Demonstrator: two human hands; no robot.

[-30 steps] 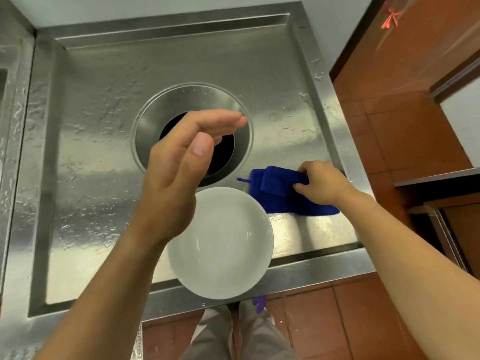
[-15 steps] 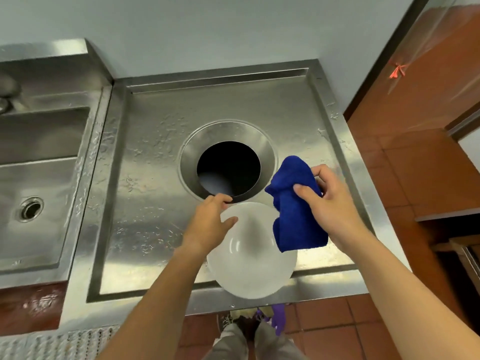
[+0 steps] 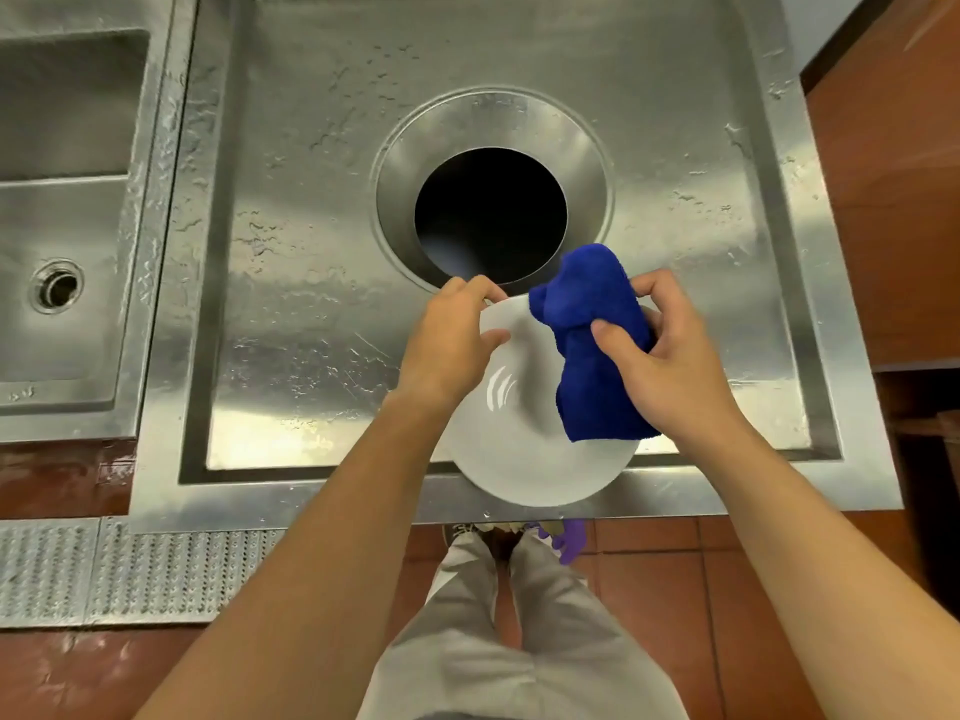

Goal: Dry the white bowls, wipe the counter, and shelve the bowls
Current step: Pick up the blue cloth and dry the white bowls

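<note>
A white bowl [image 3: 524, 449] is held over the front edge of the wet steel counter [image 3: 311, 252]. My left hand [image 3: 452, 340] grips its far rim, thumb inside and fingers behind. My right hand [image 3: 670, 356] clutches a bunched blue cloth [image 3: 597, 345], which hangs down into the right side of the bowl. Only this one bowl is in view.
A round dark chute hole [image 3: 491, 215] with a steel collar opens in the counter just beyond the bowl. A sink basin with a drain [image 3: 57, 285] lies at the left. Red floor tiles [image 3: 675, 589] and a perforated floor grate [image 3: 130, 569] are below.
My left hand came down and took the bowl's rim. My right hand lifted the cloth off the counter and brought it into the bowl. The bowl is now raised and tilted.
</note>
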